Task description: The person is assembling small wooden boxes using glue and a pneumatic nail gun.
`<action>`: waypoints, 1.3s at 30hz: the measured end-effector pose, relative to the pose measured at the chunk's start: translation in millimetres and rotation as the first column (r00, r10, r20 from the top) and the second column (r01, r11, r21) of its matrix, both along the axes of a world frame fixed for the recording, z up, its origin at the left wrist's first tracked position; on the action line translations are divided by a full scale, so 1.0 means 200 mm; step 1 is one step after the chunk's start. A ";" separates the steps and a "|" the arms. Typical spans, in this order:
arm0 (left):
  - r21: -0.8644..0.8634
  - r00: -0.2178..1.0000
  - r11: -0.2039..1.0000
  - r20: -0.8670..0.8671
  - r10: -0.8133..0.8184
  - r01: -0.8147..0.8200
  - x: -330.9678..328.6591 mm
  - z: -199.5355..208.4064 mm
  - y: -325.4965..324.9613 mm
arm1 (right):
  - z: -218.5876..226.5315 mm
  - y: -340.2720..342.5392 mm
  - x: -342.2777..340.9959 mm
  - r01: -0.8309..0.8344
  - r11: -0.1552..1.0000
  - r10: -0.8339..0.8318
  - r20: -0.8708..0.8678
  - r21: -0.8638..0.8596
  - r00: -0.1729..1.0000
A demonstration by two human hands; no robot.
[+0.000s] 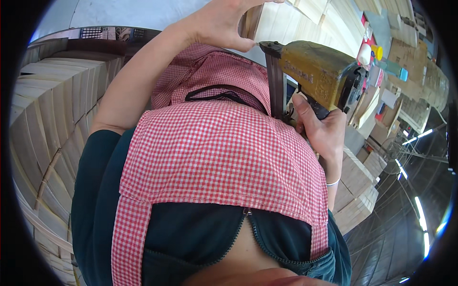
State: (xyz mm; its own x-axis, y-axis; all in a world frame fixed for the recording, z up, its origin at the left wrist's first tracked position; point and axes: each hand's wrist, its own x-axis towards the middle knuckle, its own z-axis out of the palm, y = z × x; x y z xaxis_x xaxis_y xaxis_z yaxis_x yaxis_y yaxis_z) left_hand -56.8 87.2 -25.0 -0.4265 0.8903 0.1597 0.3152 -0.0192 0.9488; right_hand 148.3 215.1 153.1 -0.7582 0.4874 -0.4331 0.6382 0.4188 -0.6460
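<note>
In my right hand (pixel 317 126) is a yellow and black nail gun (pixel 315 71). My fingers wrap round its handle below the body, and the thumb lies on the near side. The tool's dark nose and magazine (pixel 275 81) face left, close to my left thumb. My left hand (pixel 222 24) reaches up at the top edge, thumb and fingers spread apart. A brown wooden piece (pixel 252 21) shows between them; whether they touch it I cannot tell. The left fingertips run out of the picture. Pale wooden boards (pixel 291 26) lie just beyond the nail gun.
Stacked wooden pieces (pixel 43 114) rise along my left side. To the right are a white and yellow bottle (pixel 365 54), a clear bottle with a blue cap (pixel 393 69), cardboard boxes (pixel 405 57) and more stacked wood (pixel 355 186). My red checked apron (pixel 224 157) reaches close to the tool.
</note>
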 end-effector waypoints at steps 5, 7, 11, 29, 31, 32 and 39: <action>0.036 1.000 0.999 -0.007 0.007 -0.007 0.00 -0.02 -0.01 | -0.04 -0.03 0.01 0.024 0.999 -0.024 0.001 0.041 1.000; 0.028 0.999 0.999 -0.039 0.017 -0.016 0.00 -0.01 -0.01 | -0.06 -0.03 0.04 -0.001 0.996 0.011 -0.116 0.084 0.993; 0.004 1.000 1.000 -0.010 0.004 -0.004 0.00 0.01 -0.01 | -0.03 -0.02 0.01 -0.022 0.999 0.024 -0.042 0.046 0.999; 0.220 0.987 0.972 -0.117 0.112 -0.084 0.00 -0.09 0.02 | 0.05 -0.01 -0.25 -0.005 1.000 0.003 0.086 0.018 0.996; 0.191 0.987 0.979 -0.126 0.099 -0.073 -0.01 -0.07 0.00 | 0.06 0.00 -0.26 -0.027 0.999 0.022 0.103 0.042 0.994; 0.176 0.987 0.982 -0.131 0.092 -0.068 -0.01 -0.07 0.00 | 0.06 0.00 -0.27 -0.038 0.998 0.032 0.111 0.054 0.993; 0.161 0.940 0.936 -0.085 0.329 -0.313 0.06 -0.05 -0.09 | 0.08 0.06 -0.31 -0.142 0.987 0.136 0.075 0.077 0.988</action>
State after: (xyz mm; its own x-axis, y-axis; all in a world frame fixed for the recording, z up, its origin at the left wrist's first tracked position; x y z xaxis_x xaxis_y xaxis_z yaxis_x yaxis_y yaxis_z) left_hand -45.8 69.8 -35.8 -0.6588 0.6726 0.3369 0.4281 -0.0331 0.9031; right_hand 85.5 226.5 168.1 -0.7903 0.4155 -0.4503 0.6125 0.5558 -0.5621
